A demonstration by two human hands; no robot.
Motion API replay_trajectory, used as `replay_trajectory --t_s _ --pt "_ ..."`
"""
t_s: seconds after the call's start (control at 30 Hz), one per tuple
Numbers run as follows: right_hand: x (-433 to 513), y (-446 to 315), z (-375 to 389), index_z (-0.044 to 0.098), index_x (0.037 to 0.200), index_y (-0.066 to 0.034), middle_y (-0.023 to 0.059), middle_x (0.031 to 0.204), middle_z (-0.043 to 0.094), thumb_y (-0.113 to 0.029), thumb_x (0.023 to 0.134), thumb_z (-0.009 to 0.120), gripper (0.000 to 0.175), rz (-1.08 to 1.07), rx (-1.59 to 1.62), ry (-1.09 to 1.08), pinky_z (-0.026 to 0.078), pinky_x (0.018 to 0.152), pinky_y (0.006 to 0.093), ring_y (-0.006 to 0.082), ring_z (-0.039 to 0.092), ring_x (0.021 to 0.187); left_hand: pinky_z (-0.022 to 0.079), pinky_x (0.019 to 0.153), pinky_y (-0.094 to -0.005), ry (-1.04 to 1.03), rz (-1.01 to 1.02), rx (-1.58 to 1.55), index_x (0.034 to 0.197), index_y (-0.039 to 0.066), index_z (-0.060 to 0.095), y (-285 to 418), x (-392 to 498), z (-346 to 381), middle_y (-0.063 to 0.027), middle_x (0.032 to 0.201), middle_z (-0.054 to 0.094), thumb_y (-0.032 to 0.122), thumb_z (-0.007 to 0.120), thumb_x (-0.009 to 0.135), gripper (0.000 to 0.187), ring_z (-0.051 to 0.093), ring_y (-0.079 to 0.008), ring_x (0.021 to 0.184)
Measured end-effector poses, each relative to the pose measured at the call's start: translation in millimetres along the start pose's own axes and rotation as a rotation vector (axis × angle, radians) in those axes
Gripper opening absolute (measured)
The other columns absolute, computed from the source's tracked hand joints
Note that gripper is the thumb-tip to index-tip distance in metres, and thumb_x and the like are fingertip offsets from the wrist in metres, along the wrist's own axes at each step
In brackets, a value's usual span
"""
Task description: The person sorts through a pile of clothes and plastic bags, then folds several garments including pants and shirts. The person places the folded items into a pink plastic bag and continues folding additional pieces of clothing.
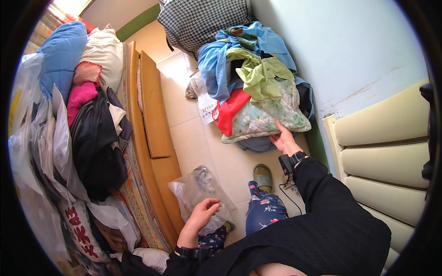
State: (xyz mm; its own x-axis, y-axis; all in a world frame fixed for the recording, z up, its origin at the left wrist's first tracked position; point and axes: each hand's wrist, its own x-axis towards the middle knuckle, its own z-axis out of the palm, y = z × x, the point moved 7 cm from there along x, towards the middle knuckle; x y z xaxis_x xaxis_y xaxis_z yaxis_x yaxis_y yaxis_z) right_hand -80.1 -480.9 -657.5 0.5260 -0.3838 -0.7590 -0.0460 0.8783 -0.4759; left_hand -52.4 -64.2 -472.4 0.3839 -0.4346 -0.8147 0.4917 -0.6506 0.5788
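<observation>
My right hand (286, 139) pinches the near edge of a pale green floral quilted pillow (266, 115), thumb on top and fingers at its underside. The pillow lies on a heap, with a red cloth (230, 112), a light green cloth (257, 74) and blue fabric (215, 69) over its far part. What supports the heap is mostly hidden; a grey-blue rounded thing (257, 144) shows beneath. Loosely curled and with nothing visible in it, my left hand (204, 214) hangs over a clear plastic bag (197, 183) beside the bed.
To the left, a wooden bed frame (162, 165) carries piled clothes (96, 145), plastic bags and a blue quilt (64, 51). A houndstooth bag (203, 24) stands beyond the heap. At right is a cream slatted panel (380, 131). A black cable (291, 200) hangs near my slippered foot (263, 177).
</observation>
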Motion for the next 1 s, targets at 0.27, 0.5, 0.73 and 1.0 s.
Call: replay_trajectory --t_s 0.27,0.5,0.73,1.0 --pt "-34 47 -31 0.062 0.086 -0.014 -0.003 0.07 0.06 -0.05 0.093 0.068 0.037 0.211 -0.421 -0.085 0.045 0.055 0.0282 0.012 0.055 0.058 0.05 0.086 -0.0276 0.028 -0.025 -0.061 0.125 0.001 0.061 -14 5 -5 -0.0065 0.111 0.069 0.021 0.063 0.098 0.033 0.065 -0.0136 0.098" --pt "-56 13 25 0.043 0.068 -0.0179 -0.007 0.057 0.038 -0.048 0.102 0.052 0.046 -0.1 -0.763 -0.107 0.029 0.046 0.027 0.0069 0.029 0.048 0.048 0.066 -0.0236 0.017 -0.074 -0.012 0.101 0.001 0.071 -21 1 -4 -0.0022 0.076 0.065 0.025 0.062 0.1 0.026 0.059 -0.0085 0.068" --pt "-53 -51 108 0.057 0.084 -0.0117 -0.0056 0.061 0.042 -0.032 0.105 0.049 0.03 -0.429 -0.699 -0.26 0.03 0.046 0.0242 0.0055 0.035 0.051 0.049 0.065 -0.0273 -0.065 -0.109 -0.045 0.116 0.001 0.067 -39 5 -4 -0.0026 0.076 0.064 0.025 0.064 0.098 0.03 0.06 -0.012 0.071" --pt "-27 -192 254 0.066 0.108 -0.0051 0.0096 0.082 0.065 -0.009 0.091 0.061 0.017 -1.228 -1.031 -0.135 0.05 0.07 0.0317 0.0193 0.061 0.073 0.052 0.087 -0.03 -0.094 -0.015 -0.197 0.137 -0.002 0.053 -57 22 3 -0.0141 0.114 0.069 0.019 0.064 0.098 0.045 0.067 -0.019 0.094"
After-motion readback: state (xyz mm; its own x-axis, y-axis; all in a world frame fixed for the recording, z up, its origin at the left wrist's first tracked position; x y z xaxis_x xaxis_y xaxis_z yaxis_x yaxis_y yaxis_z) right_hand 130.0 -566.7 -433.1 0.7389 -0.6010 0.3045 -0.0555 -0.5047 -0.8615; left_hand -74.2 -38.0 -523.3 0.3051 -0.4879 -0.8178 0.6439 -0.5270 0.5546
